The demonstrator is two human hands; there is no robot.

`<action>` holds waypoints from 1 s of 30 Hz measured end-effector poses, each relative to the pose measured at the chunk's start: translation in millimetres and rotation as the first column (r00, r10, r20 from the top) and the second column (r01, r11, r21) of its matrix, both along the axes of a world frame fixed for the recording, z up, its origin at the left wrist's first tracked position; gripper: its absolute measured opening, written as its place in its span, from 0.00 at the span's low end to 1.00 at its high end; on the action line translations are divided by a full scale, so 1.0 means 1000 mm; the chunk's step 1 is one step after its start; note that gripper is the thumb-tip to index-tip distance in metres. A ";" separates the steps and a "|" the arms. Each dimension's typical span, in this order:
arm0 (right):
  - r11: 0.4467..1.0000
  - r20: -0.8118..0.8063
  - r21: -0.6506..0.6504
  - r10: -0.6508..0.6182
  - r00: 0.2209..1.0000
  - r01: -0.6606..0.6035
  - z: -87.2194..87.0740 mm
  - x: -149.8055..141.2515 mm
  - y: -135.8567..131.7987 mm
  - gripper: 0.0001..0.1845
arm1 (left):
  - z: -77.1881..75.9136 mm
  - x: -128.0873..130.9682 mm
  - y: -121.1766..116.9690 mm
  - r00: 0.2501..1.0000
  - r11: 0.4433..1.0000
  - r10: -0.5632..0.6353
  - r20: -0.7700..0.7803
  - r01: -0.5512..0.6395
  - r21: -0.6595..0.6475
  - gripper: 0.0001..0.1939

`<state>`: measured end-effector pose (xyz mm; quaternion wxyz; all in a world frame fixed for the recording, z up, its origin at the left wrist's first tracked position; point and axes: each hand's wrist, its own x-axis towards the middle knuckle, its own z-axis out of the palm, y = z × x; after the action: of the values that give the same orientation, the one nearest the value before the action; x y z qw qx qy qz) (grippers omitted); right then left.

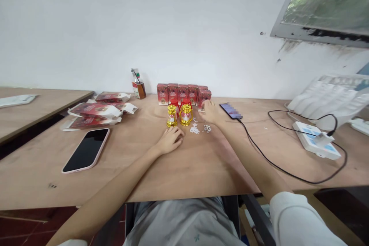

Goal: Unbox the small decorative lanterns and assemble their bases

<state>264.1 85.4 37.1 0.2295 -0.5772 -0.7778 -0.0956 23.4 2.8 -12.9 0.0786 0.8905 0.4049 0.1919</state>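
My left hand (170,140) lies on the table just in front of two gold lanterns, its fingers loosely bent and nothing in them. The left gold lantern (172,116) and the right gold lantern (186,115) stand upright side by side. Red lanterns (185,102) show partly behind them. At the right end of a row of small red boxes (173,93), my right hand (210,111) grips a small red box (204,95) that stands slightly forward of the others. White paper bits (194,128) and small round silvery pieces (207,128) lie between my hands.
Flattened red-printed packages (95,111) are heaped at the left, near a pink-edged phone (86,150). An amber pump bottle (139,88) stands against the wall. To the right, a second phone (231,111) has a black cable (276,169) running to a white power strip (315,140).
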 end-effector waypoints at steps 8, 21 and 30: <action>0.991 0.172 0.125 -0.075 0.982 0.053 0.018 0.017 0.039 0.47 | 0.002 0.000 -0.002 1.000 1.000 0.008 -0.018 -0.008 -0.006 0.10; 0.965 -0.189 0.019 -0.253 0.949 0.261 0.026 0.063 0.037 0.31 | 0.004 0.001 -0.005 0.999 0.999 0.030 -0.042 -0.031 -0.021 0.11; 0.994 -0.637 -0.100 -0.105 0.764 0.053 -0.006 0.106 0.030 0.36 | 0.009 0.004 -0.007 0.975 0.977 0.212 -0.061 -0.210 0.025 0.09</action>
<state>369.9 115.8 31.3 0.4548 -0.6155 -0.6309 0.1271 27.3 -4.2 -3.9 0.0367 0.8488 0.4977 0.1746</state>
